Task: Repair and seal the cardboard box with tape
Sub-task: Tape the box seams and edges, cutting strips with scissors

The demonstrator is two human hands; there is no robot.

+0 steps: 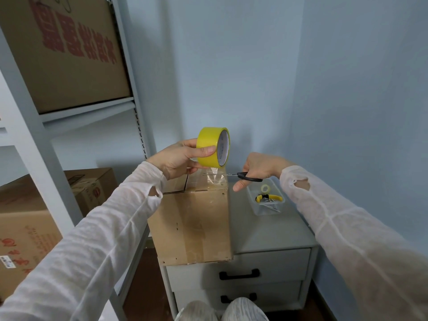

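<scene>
On top of a grey two-drawer cabinet [266, 232] sits the brown cardboard box [192, 225]. Its near face shows glossy patches of clear tape that are hard to trace. At twelve o'clock from the box, above its far edge, the left hand [178, 158] grips a yellow roll of clear packing tape [209, 143]. The thumb lies across the outer band and the fingers curl behind it, and this hand hides the far left part of the box top.

A transparent strip of tape [214, 178] runs down from the roll to the box's top edge, visible mostly as glare. From three o'clock the right hand [257, 166] holds black-handled scissors [246, 177]. Its fingers are curled into the loops, which it largely covers. The thin blades reach into the strip, but I cannot tell whether they are parted or closed.

At three o'clock of the box, on the cabinet, a clear plastic tray [264, 212] holds a small pale tape roll [264, 188], yellow-handled pliers [269, 197] and some nails. At nine o'clock a pale metal shelving rack [58, 172] carries printed cartons [67, 54], cut off by the frame edge.
</scene>
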